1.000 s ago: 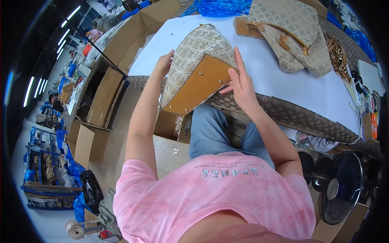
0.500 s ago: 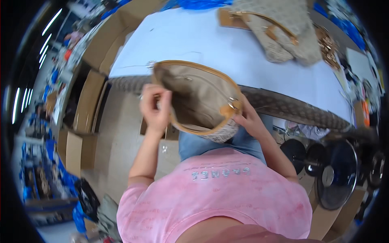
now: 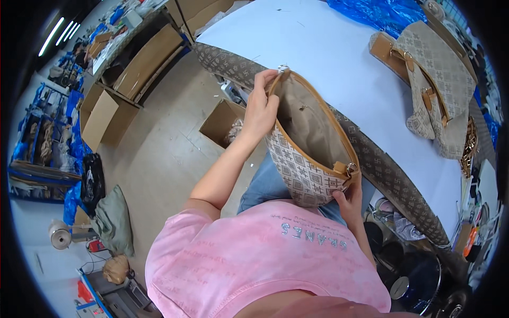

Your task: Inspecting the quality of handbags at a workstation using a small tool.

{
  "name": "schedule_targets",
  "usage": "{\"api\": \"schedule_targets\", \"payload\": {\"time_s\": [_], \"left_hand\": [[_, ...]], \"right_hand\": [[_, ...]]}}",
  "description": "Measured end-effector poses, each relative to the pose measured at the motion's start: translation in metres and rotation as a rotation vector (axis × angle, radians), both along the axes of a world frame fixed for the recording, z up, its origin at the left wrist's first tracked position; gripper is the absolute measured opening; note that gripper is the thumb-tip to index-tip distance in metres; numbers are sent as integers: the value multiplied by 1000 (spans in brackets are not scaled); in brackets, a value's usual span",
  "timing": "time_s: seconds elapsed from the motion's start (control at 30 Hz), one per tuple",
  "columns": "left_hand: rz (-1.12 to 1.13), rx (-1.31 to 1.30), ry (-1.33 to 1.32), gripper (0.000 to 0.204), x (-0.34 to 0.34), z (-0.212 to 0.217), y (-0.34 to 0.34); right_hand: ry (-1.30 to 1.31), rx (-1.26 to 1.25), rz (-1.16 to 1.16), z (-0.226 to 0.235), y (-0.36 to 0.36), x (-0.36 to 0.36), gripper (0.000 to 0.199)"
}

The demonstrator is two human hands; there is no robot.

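A patterned beige handbag (image 3: 303, 177) with tan edging hangs mouth-up above my lap, its plain beige lining (image 3: 310, 119) showing through the wide opening. My left hand (image 3: 260, 110) grips the bag's far-left corner, thumb on the near side, beside a metal ring (image 3: 283, 69). At the other end, my right hand (image 3: 350, 200) grasps the lower right side, below a tan tab with a metal ring (image 3: 350, 168). Some right-hand fingers are hidden behind the bag.
A white-topped table (image 3: 265, 29) with a patterned front edge lies ahead. Another patterned bag (image 3: 458, 69) with tan straps rests at its right, near blue plastic (image 3: 371, 16) and a gold chain (image 3: 470, 143). An open cardboard box (image 3: 217, 124) stands on the floor.
My view has turned, shifting the table to the right. My left hand has gone from the bag's near-left rim to its far-left corner. My right hand sits lower on the bag's side.
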State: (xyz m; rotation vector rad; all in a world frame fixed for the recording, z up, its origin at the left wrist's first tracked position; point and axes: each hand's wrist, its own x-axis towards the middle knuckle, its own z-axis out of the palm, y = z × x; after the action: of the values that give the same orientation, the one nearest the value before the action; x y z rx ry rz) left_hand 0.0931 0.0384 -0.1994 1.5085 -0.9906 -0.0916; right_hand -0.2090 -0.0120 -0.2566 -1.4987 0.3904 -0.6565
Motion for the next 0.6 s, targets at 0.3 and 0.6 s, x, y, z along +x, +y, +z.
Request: {"api": "schedule_targets", "payload": {"time_s": [0.3, 0.6], "left_hand": [[-405, 17, 150, 31, 25, 17, -5], [-426, 73, 167, 30, 19, 20, -18]], "right_hand": [[-58, -217, -141, 15, -31, 4, 36], [62, -733, -253, 78, -86, 111, 23]]}}
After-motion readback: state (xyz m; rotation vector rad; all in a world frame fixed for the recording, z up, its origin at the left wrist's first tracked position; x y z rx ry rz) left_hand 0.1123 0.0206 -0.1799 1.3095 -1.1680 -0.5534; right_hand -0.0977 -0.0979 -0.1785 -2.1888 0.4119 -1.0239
